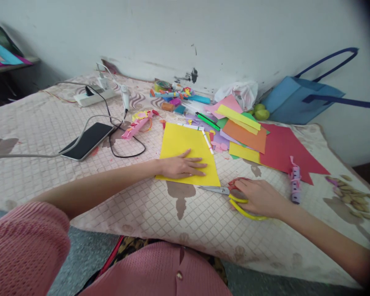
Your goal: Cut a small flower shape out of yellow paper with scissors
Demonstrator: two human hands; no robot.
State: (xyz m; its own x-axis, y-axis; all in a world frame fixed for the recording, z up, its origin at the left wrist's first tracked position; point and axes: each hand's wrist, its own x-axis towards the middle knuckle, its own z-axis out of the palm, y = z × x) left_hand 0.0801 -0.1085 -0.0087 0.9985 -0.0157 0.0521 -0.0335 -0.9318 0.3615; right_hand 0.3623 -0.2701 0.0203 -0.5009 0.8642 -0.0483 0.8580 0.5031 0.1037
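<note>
My left hand [182, 165] lies flat with fingers spread on a yellow sheet of paper [180, 139], pressing it to the table. At the lower right of the sheet, my right hand [259, 195] has its fingers closed on a pair of scissors [215, 189] with red and yellow handles. The blades point left, close to the sheet's bottom edge, and look shut together. White markers [207, 142] lie along the top and right edges of the yellow sheet.
Coloured paper pieces [245, 133] and a red sheet [291, 150] lie to the right, near a small purple roll [295, 183] and peanuts [353, 199]. A blue bag [296, 100] stands behind. On the left are a phone [88, 140], cables and a power strip [94, 97].
</note>
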